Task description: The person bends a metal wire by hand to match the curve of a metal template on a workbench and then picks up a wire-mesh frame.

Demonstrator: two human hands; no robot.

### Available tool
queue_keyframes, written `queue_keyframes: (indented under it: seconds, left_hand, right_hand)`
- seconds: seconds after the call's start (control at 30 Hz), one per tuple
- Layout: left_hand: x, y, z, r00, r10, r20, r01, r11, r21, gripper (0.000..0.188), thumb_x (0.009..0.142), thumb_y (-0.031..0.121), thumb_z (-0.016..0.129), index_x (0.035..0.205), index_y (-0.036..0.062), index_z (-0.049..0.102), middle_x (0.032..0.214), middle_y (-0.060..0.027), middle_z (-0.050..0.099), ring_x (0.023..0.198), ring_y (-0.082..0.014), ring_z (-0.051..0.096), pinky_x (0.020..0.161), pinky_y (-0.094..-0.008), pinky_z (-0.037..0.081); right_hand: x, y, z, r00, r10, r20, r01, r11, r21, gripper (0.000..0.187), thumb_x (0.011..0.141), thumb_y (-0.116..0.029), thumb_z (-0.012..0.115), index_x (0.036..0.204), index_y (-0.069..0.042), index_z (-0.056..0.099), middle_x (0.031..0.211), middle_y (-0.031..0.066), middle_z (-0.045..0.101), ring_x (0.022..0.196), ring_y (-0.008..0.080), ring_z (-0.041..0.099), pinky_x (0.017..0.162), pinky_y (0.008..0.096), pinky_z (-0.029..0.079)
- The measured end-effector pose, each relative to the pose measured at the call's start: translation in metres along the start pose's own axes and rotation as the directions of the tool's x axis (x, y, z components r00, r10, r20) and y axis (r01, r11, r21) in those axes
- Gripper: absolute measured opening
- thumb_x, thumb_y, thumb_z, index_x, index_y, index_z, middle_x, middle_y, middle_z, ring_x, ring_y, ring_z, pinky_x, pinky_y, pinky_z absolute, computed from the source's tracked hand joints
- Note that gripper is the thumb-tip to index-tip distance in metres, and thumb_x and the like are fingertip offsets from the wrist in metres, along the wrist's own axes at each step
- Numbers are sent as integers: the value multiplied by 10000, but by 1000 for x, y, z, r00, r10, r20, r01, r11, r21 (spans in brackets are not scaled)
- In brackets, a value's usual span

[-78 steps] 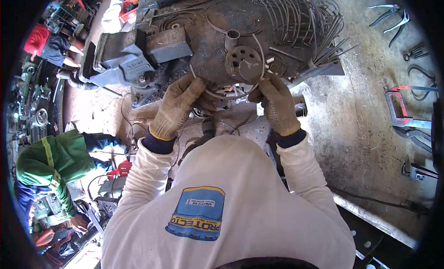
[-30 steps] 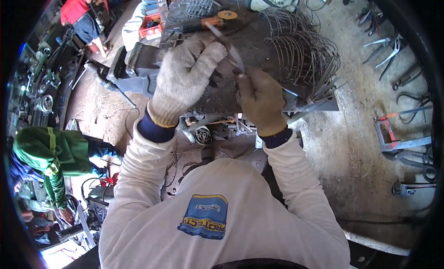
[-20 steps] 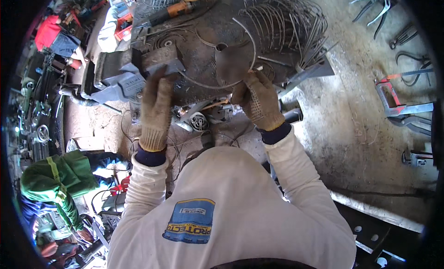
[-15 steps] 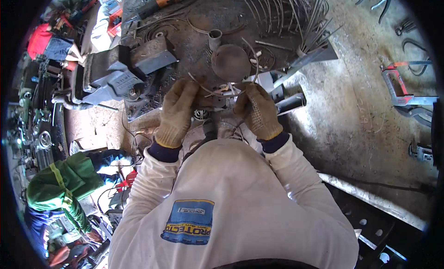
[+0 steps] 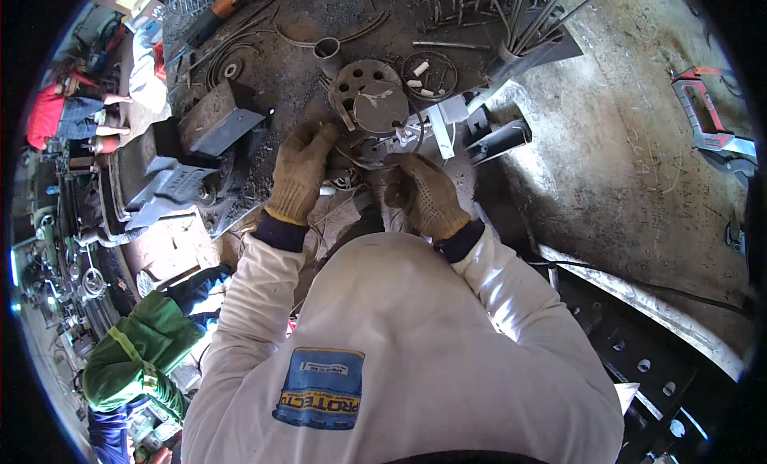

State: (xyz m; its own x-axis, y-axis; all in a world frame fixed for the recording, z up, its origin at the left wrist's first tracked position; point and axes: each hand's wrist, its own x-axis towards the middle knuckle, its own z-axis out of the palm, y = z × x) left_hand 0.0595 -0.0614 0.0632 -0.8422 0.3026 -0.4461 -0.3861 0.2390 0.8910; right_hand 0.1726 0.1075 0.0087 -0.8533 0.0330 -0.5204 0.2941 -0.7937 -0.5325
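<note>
My gloved right hand (image 5: pixel 429 194) has its fingers closed on a thin curved metal rod (image 5: pixel 369 165), whose far part arcs up beside a round metal disc (image 5: pixel 382 107). Left of the rod is my gloved left hand (image 5: pixel 297 175), fingers drawn together near the rod's left end; what they grip, if anything, is hidden. Behind the disc lies a larger round plate with holes (image 5: pixel 348 82). A short upright pipe (image 5: pixel 327 55) stands at the plate's far left. Just right of the disc sits a pale metal bracket (image 5: pixel 441 128).
A bench vise (image 5: pixel 172 176) stands at the left with a metal block (image 5: pixel 220 116) beside it. Upright rods (image 5: pixel 531 25) fill a holder at the far right. A wire ring (image 5: pixel 430 73) encircles small white pieces. An orange angle grinder (image 5: pixel 232 1) lies far left. A person in green (image 5: pixel 140 344) is at lower left.
The view has shifted, bringing the holed plate and pale bracket into fuller sight. The curved rod has swung lower around the disc, and my left hand's fingers have shifted away from its middle.
</note>
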Motion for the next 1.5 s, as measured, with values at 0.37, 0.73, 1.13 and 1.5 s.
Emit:
queue_keyframes:
  seconds: [0.37, 0.73, 1.13, 1.5]
  left_hand:
    - [42, 10, -26, 995, 49, 85, -51, 999, 20, 352, 951, 260, 614, 1151, -28, 589, 956, -106, 687, 768, -189, 689, 671, -283, 555]
    - [43, 0, -18, 991, -98, 94, 111, 981, -158, 314, 990, 246, 544, 1115, -38, 591, 925, -157, 706, 766, -212, 706, 669, -291, 562]
    - [39, -38, -17, 971, 158, 177, -127, 976, -175, 498, 851, 85, 707, 1313, 30, 529, 1102, -172, 682, 946, -283, 686, 795, -362, 552]
    - [44, -31, -19, 905, 338, 259, -388, 905, 176, 270, 974, 135, 536, 1182, -37, 543, 1032, -199, 678, 850, -294, 708, 712, -367, 603]
  right_hand:
    - [37, -7, 14, 995, -78, -56, 51, 924, -378, 278, 971, -285, 517, 975, -36, 640, 629, 54, 575, 527, 155, 559, 495, 281, 458]
    - [66, -27, -16, 702, -449, 553, 461, -304, -833, 172, 844, -57, 512, 901, -19, 669, 898, 174, 669, 891, 340, 634, 786, 410, 527]
    - [92, -7, -32, 486, -689, 537, 410, -363, -837, 232, 949, -204, 480, 931, -39, 643, 722, 88, 638, 616, 213, 639, 575, 331, 500]
    - [100, 8, -34, 853, -522, -5, 321, 532, -783, 190, 854, -129, 536, 921, -16, 673, 937, 198, 678, 887, 393, 635, 800, 459, 515]
